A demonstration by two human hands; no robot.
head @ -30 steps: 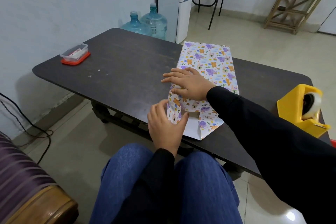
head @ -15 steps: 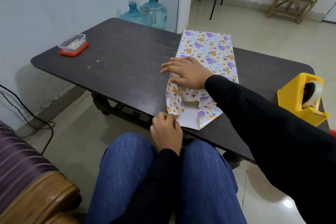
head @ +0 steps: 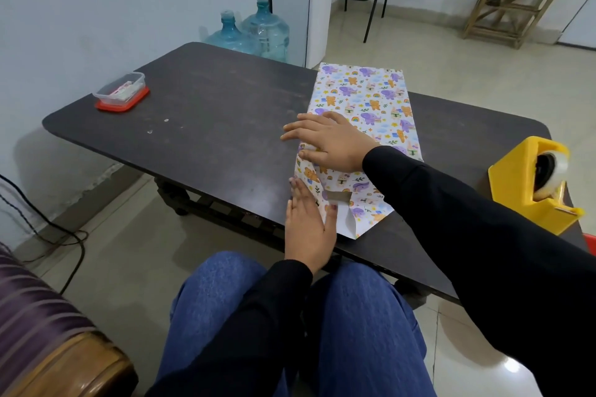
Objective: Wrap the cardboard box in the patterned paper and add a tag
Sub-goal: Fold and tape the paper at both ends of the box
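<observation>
The cardboard box lies on the dark table (head: 209, 126), covered in white patterned paper (head: 364, 97) with animal prints. A small strip of bare cardboard (head: 338, 196) shows at the near end, where the paper flaps stand partly folded. My right hand (head: 329, 142) lies flat on the top near edge of the wrapped box. With straight fingers, my left hand (head: 306, 222) presses the left flap against the near end, its thumb on the white underside of the paper.
A yellow tape dispenser (head: 532, 187) stands at the table's right end. A clear plastic container with a red lid (head: 121, 92) sits at the far left. Water bottles (head: 254, 32) and a dispenser stand behind the table. A sofa arm (head: 58, 361) is at lower left.
My left hand dropped to the table's near edge, then came back up and now presses the left flap inward. My right hand stayed on top of the box.
</observation>
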